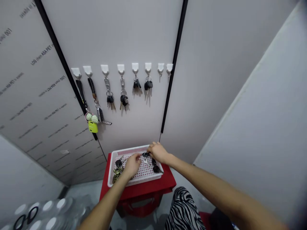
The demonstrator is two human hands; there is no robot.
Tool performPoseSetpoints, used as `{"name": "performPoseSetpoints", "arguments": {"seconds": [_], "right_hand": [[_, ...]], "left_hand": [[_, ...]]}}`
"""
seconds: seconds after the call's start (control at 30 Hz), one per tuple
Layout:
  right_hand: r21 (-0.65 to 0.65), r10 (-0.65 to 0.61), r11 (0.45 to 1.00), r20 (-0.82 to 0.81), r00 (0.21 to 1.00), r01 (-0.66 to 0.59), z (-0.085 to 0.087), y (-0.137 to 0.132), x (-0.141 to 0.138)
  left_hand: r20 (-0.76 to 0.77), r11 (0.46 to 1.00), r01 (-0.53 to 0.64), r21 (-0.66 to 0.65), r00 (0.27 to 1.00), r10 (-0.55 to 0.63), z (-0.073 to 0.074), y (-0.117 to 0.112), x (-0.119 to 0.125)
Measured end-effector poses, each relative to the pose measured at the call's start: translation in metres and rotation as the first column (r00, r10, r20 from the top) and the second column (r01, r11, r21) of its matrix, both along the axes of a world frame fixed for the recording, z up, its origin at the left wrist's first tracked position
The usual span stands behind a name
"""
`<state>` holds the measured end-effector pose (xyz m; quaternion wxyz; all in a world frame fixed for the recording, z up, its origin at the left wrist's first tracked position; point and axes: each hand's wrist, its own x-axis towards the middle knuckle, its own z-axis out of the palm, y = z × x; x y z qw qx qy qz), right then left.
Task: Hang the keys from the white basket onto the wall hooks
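We saw keys [124, 99] hanging from six white wall hooks [121, 68], while more keys [117, 163] lay in a white plastic basket [134, 150] on the red surface [144, 188]. Our left hand [132, 165] and right hand [157, 152] met over a black key fob [145, 154] inside the basket, its long axis roughly sideways. Our fingers [149, 148] were narrow around it; we could not tell whether they gripped it.

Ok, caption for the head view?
Left hand and right hand handle keys in a white basket on a red stool, beneath wall-hung keys.

Black-seamed grey wall panels [120, 38] stand behind a red table [136, 191].
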<state>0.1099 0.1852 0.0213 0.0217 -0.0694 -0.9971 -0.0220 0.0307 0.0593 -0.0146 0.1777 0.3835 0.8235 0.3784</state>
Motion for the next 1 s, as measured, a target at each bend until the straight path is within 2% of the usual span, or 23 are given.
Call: {"name": "performPoseSetpoints", "arguments": {"seconds": [0.17,0.23,0.3,0.4,0.5,0.6,0.7,0.77,0.87,1.0], "right_hand": [[0.024,0.119,0.993,0.028,0.992,-0.12,-0.008,-0.007,-0.009],[0.007,0.123,0.992,0.037,0.992,-0.124,-0.01,-0.008,-0.011],[-0.041,0.089,0.995,0.027,0.996,-0.088,-0.009,-0.008,-0.011],[-0.217,0.008,0.976,-0.025,1.0,-0.013,-0.001,-0.006,-0.012],[-0.441,-0.079,0.897,-0.067,0.995,0.041,0.01,-0.002,-0.012],[-0.628,-0.166,0.776,-0.106,0.98,0.064,0.02,0.005,-0.014],[-0.753,-0.243,0.656,-0.145,0.959,0.052,0.032,0.014,-0.014],[-0.8,-0.292,0.598,-0.177,0.94,0.035,0.044,0.02,-0.014],[-0.852,-0.388,0.524,-0.226,0.893,0.012,0.075,0.03,-0.014],[-0.89,-0.522,0.443,-0.351,0.777,-0.105,0.133,0.041,-0.016]], "left_hand": [[-0.027,0.998,0.035,-0.048,0.999,-0.036,-0.004,0.0,0.004],[-0.029,0.998,0.035,-0.047,0.999,-0.036,-0.005,0.0,0.003],[-0.019,0.999,0.034,-0.027,0.999,-0.034,-0.007,-0.001,0.003],[0.017,0.998,0.021,0.051,1.0,-0.022,-0.006,0.0,0.001],[0.064,0.984,0.002,0.176,0.998,-0.014,0.001,0.003,-0.001],[0.09,0.964,0.012,0.266,0.995,-0.037,0.013,0.008,-0.003],[0.074,0.954,0.024,0.298,0.996,-0.049,0.026,0.016,-0.006],[0.057,0.943,0.033,0.332,0.997,-0.054,0.036,0.024,-0.008],[0.015,0.91,0.053,0.411,0.998,-0.066,0.059,0.038,-0.009],[-0.115,0.868,0.074,0.492,0.993,-0.019,0.108,0.059,-0.006]]}}
